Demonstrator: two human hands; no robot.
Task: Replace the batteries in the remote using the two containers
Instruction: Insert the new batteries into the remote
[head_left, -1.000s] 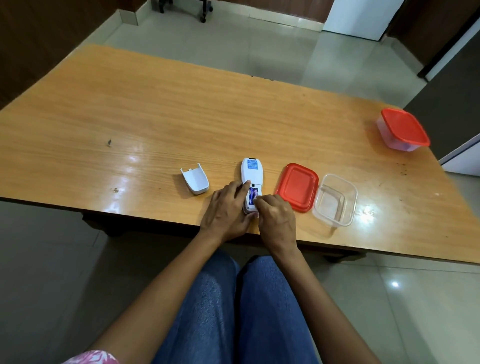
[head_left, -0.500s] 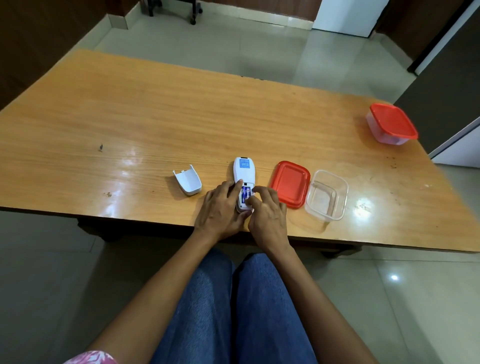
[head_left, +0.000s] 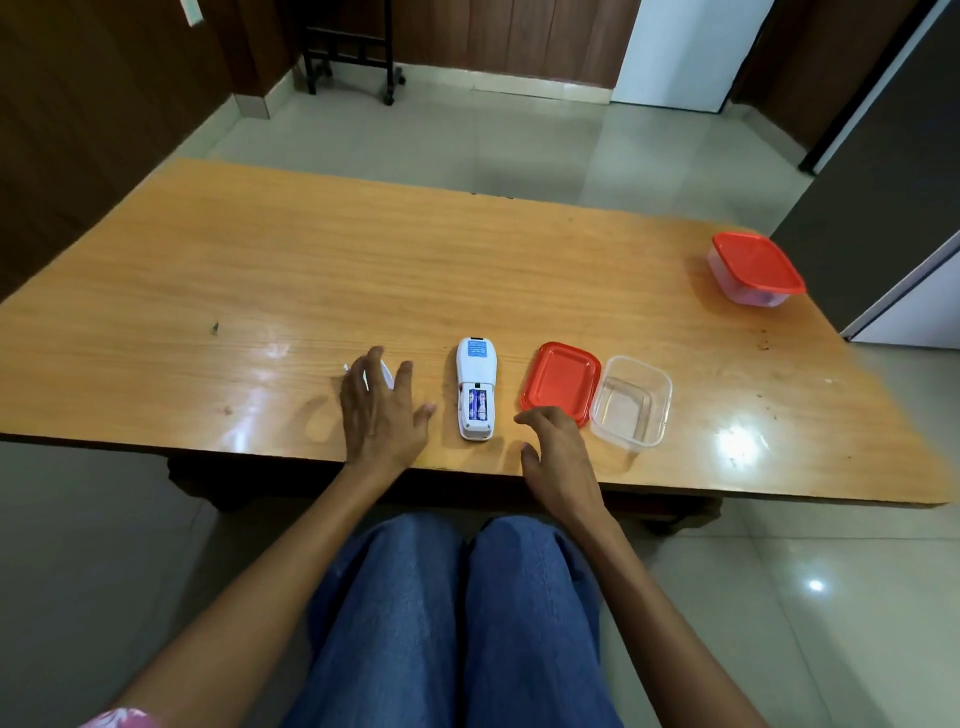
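Remote lies back-up on the table, two batteries seated. Your left hand, spread and empty, hovers over the cover left of remote: pinch its edges, slide it on squarely. Right hand idle, empty.

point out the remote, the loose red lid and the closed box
remote (head_left: 476, 364), head view, upper white back
loose red lid (head_left: 561, 382), head view, middle of the lid
closed box (head_left: 756, 265), head view, its red top
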